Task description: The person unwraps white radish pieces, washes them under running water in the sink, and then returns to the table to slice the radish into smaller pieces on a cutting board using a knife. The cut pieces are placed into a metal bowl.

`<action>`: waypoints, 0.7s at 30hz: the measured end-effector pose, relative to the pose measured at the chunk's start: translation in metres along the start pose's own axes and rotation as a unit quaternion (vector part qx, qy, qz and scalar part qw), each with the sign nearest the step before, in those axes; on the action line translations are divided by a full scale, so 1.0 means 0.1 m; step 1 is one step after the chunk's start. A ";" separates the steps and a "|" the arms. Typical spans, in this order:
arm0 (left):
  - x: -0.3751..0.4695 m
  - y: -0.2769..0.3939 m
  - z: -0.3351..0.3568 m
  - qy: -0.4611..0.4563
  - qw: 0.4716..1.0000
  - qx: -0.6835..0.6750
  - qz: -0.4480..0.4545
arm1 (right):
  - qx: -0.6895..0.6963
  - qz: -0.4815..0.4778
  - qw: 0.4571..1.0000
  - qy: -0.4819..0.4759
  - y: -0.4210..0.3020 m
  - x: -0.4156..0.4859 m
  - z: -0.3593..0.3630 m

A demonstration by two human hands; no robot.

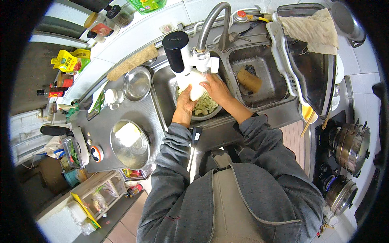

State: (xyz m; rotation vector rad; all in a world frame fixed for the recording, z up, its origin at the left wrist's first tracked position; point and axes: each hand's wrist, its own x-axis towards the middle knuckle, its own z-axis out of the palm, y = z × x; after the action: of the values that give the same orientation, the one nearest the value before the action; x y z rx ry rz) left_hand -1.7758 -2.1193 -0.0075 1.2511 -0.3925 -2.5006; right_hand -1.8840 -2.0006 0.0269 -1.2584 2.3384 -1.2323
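Observation:
Under the tap, my left hand [185, 102] and my right hand [217, 90] both grip a smooth white object [197, 87]; glare hides what exactly it is. The left fingers hold its lower left side, while the right fingers lie along its right side. Right above it is a white tap-mounted water filter [203, 60] with a black cylinder [175, 51], fitted to the curved steel faucet [209, 22]. Beneath my hands, a round metal bowl [209, 117] stands in the left sink basin [164, 88]. Pale green chopped vegetable pieces [204, 104] fill much of it.
The right basin [267, 65] holds a brown scrubbing pad [249, 80]. Left on the counter are a steel bowl [137, 83] and a larger metal basin [133, 159] with a white block inside. A dish rack [281, 57] and a stove pot [352, 148] stand to the right.

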 end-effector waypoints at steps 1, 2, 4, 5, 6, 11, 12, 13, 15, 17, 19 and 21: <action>-0.02 -0.03 0.02 0.003 1.000 -0.002 0.009 | -0.010 0.031 0.999 0.001 -0.01 0.01 0.02; -0.04 -0.05 0.03 -0.005 1.000 -0.008 0.019 | -0.017 0.053 0.998 0.005 -0.02 0.01 0.04; -0.10 -0.08 0.04 -0.047 0.996 0.047 0.053 | 0.073 0.161 0.983 -0.049 0.02 0.06 0.02; -0.12 -0.08 0.05 -0.058 0.994 0.074 0.060 | 0.119 0.213 0.967 -0.072 0.06 0.10 0.00; -0.14 -0.06 0.05 -0.064 0.991 0.110 0.049 | 0.176 0.230 0.948 -0.132 0.10 0.14 -0.06; -0.21 -0.05 0.10 -0.072 0.977 0.192 0.052 | 0.308 0.180 0.910 -0.209 0.19 0.07 -0.26; -0.21 -0.04 0.11 -0.098 0.971 0.207 0.074 | 0.322 0.184 0.899 -0.232 0.19 0.04 -0.29; -0.21 -0.04 0.11 -0.120 0.964 0.215 0.099 | 0.307 0.222 0.896 -0.230 0.18 -0.02 -0.30; -0.19 -0.07 0.14 -0.086 0.951 0.270 0.124 | 0.319 0.254 0.880 -0.244 0.17 -0.09 -0.29; -0.21 -0.09 0.11 -0.099 0.962 0.218 0.129 | 0.343 0.322 0.833 -0.292 0.23 -0.16 -0.34; -0.25 -0.07 0.03 -0.133 0.981 0.106 0.096 | 0.446 0.440 0.727 -0.283 0.31 -0.24 -0.35; -0.35 -0.02 -0.17 -0.090 0.971 0.176 0.132 | 0.492 0.512 0.651 -0.268 0.39 -0.32 -0.31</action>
State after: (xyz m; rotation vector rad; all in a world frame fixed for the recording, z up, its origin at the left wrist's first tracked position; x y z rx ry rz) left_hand -1.7427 -2.1053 0.0072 1.0063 -1.0155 -2.3841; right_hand -1.9037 -1.9470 0.0114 0.1531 1.1138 -1.0974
